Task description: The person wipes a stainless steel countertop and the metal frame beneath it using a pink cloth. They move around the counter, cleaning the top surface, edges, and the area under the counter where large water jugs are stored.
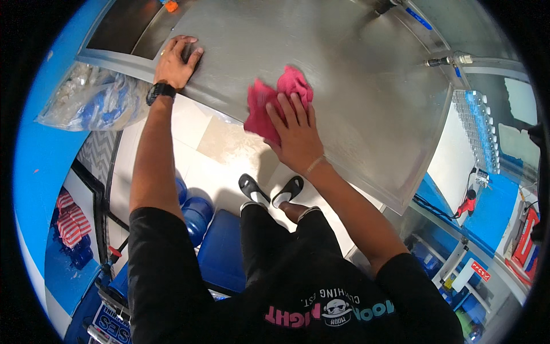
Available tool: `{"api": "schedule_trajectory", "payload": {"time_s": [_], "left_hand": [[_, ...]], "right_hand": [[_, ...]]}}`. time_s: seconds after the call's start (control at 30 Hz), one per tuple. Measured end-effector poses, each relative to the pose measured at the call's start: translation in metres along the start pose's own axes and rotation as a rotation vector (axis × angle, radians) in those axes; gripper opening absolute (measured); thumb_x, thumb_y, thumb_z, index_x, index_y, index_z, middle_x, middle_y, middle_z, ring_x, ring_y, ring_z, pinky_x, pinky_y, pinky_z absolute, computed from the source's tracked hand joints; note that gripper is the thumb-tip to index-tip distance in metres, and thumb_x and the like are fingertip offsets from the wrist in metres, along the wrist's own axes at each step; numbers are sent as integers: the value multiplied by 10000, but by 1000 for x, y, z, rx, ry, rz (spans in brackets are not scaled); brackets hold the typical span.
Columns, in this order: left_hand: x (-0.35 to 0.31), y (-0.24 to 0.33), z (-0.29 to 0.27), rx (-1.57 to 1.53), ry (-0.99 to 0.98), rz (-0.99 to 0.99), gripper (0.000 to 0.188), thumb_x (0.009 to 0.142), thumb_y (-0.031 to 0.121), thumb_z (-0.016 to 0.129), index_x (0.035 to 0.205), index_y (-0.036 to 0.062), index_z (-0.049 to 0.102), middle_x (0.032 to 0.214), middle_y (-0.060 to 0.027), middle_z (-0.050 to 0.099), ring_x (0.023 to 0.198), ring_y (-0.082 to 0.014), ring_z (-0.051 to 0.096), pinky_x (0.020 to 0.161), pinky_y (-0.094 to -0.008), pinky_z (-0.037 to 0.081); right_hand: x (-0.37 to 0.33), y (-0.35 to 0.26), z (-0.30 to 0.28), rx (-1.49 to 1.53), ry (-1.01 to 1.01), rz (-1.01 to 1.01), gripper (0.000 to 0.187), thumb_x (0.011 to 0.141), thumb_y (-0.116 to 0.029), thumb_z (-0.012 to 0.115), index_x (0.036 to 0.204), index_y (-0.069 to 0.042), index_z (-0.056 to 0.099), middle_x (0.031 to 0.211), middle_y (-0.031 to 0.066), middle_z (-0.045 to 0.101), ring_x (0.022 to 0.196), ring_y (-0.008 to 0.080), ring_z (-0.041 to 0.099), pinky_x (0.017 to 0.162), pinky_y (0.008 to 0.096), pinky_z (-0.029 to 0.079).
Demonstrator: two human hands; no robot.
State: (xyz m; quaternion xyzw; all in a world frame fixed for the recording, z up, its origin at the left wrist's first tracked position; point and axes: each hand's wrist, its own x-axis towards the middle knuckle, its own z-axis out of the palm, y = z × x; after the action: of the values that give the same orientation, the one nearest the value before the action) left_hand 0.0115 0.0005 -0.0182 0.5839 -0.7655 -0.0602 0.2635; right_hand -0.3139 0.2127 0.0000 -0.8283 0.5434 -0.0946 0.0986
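Note:
A pink cloth (263, 112) lies bunched on the front part of the stainless steel counter (366, 103). My right hand (298, 129) presses down on this cloth, with its fingers laid over the folds and part of the cloth sticking out beyond them. The counter's surface looks wet and streaked. My left hand (176, 62), with a black watch on its wrist, rests on the counter's front edge beside the sink basin (123, 26). Its thumb stands apart from the fingers, and nothing shows in it.
A clear plastic bag (97, 100) hangs beside the sink. Below are blue water jugs (197, 215) and a blue bin (229, 249) near my legs. Several clear bottles (478, 129) stand in rows at the right, above a red-handled tool (468, 202) with cables. Pipe fittings (450, 60) edge the counter's right side.

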Motion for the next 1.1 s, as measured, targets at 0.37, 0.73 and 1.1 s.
{"api": "schedule_trajectory", "payload": {"time_s": [0.37,0.73,1.1], "left_hand": [[-5,-19,5,-25,82,123,454,943,457,727,1256,129,699,1297,-86,664,1174,-299,655,994,-394,517],[-15,9,-2,-15,12,109,541,965,525,715,1268,81,653,1150,-72,573,1016,-223,563,920,-368,473],[-2,-6,-6,6,-16,63,782,974,645,620,1491,64,533,1379,-130,632,1259,-245,583,1080,-357,463]], "right_hand": [[-190,114,-64,-128,-42,61,888,746,-291,869,1544,-187,493,1644,188,337,1520,461,288,1229,603,260],[-227,126,-56,-378,-40,45,672,964,-528,590,1419,-34,605,1473,294,515,1362,497,486,1128,608,375],[-256,186,226,-208,255,173,582,828,-144,608,1404,-59,619,1207,199,639,1181,398,562,1079,502,415]]}}
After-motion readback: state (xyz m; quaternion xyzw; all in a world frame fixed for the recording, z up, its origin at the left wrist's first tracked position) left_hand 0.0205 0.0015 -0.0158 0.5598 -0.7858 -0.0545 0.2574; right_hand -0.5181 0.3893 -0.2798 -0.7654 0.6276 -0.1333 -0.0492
